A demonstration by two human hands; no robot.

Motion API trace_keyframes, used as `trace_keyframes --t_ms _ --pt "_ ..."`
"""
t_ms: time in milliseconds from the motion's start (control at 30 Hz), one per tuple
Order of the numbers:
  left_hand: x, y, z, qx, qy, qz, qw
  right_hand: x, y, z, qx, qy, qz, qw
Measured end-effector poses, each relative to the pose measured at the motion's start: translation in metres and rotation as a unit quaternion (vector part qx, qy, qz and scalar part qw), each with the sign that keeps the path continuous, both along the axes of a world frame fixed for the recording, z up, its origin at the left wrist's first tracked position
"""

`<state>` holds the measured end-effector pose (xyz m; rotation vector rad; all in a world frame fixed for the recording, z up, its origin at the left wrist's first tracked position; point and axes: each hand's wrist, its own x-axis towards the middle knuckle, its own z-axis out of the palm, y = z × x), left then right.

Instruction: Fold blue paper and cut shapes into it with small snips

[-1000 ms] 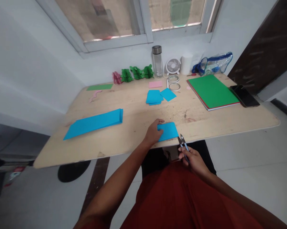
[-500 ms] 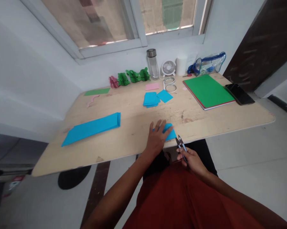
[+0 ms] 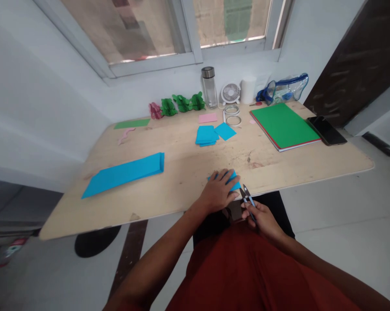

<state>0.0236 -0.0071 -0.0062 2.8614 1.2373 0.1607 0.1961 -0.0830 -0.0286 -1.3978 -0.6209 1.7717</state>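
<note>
Beneath everything, a pale wooden desk (image 3: 182,188), scuffed and stained, with rounded front corners. Toward the left edge of the desk, a long stack of blue paper strips (image 3: 126,172), lying flat; slants off parallel to the front edge, with one end aimed at the front left corner. Toward the right edge, a pile of green-topped sheets (image 3: 284,125), with red and white showing below the green.

By the front edge, right of its middle, the left hand (image 3: 217,191): palm down, fingers out and slightly parted, resting on a small blue paper (image 3: 235,186) without visibly gripping anything. Just to the right, in front of the front edge, the right hand (image 3: 261,217): curled, with thumb and fingers around a pair of thread snips (image 3: 250,200).

As for the small blue paper: bright, plain and matte, straight-edged, with a sharp right corner. Mostly hidden; shows between and beside the fingers. Appears to run lengthwise along the front edge, right end toward the snips.

Smallest, the thread snips: slim dark blades parted in a narrow V, pale blue arms. Point away from the body, tips just beside the paper's right corner; long axis runs roughly across the front edge, handle end leaning right. Cannot tell whether touching the paper.
</note>
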Motion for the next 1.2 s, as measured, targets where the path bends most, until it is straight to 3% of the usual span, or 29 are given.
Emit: trace_keyframes --t_ms 233,767,967,1200 --pt "-0.006 0.000 -0.012 -0.006 0.004 -0.016 1.000 0.002 0.002 -0.003 0.029 -0.052 0.007 0.998" --pt "-0.017 0.004 -0.009 -0.025 0.009 -0.088 0.996 -0.003 0.001 0.002 0.021 -0.046 0.029 0.998" --pt "-0.019 0.005 -0.012 -0.028 0.014 -0.101 0.994 -0.008 0.002 0.002 0.007 -0.023 0.008 1.000" --pt "-0.020 0.006 -0.013 -0.025 0.022 -0.116 0.993 -0.009 0.001 0.003 0.035 -0.102 0.003 0.994"
